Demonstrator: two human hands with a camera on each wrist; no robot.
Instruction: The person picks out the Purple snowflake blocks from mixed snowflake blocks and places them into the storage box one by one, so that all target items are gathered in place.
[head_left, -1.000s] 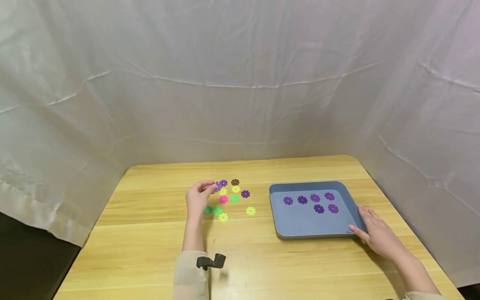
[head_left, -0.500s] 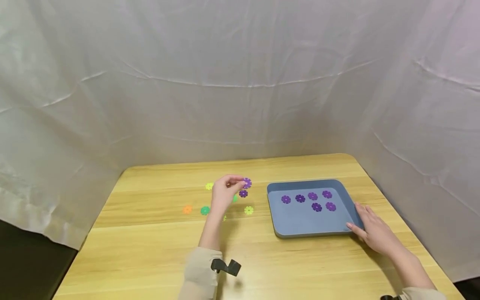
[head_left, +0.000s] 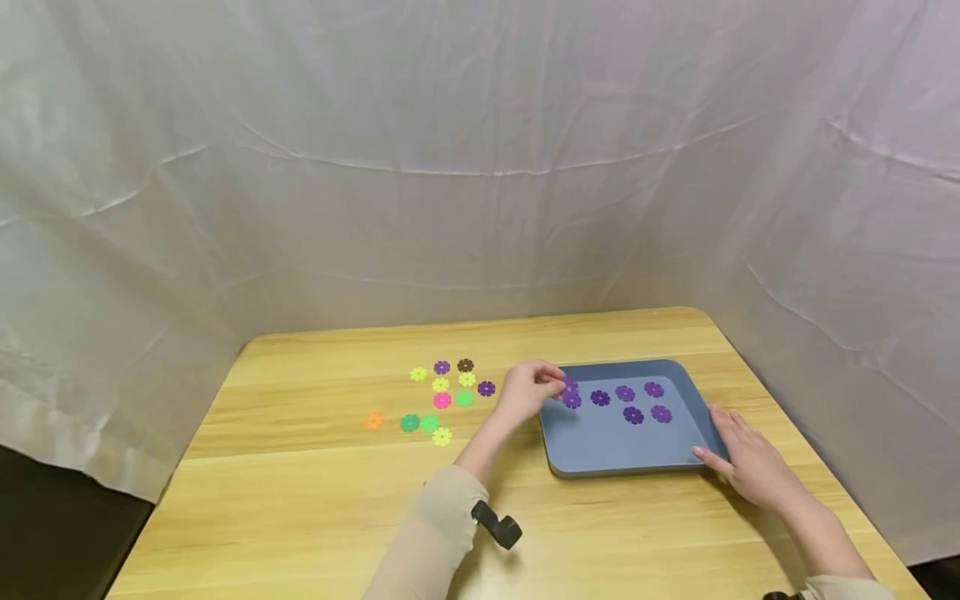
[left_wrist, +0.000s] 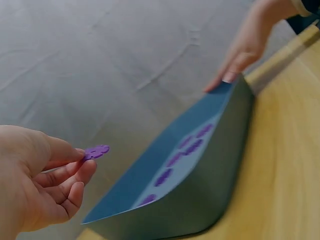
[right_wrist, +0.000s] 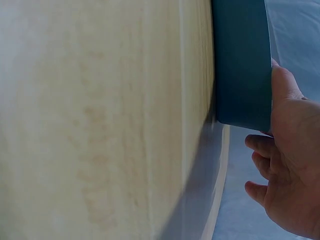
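My left hand (head_left: 528,390) pinches a purple flower-shaped disc (left_wrist: 97,151) between thumb and fingertips, above the left side of the blue-grey tray (head_left: 600,454). Inside the tray lie several purple discs, among them a dark purple disc (head_left: 633,415). In the head view the held disc partly overlaps a lying disc (head_left: 572,402). My right hand (head_left: 757,467) grips the tray's front right corner, thumb at the rim and fingers along the right side. In the right wrist view the thumb lies over the rim of the tray (right_wrist: 245,65).
Left of the tray, several more flower-shaped discs lie on the wooden table (head_left: 262,500): yellow, green, an orange disc (head_left: 373,421), a pink disc (head_left: 442,400), a brown disc (head_left: 466,365) and purple ones. A grey curtain (head_left: 480,208) surrounds the table's back and sides.
My left hand has carried the purple disc rightward from the loose discs to over the tray. My right hand has stayed on the tray corner.
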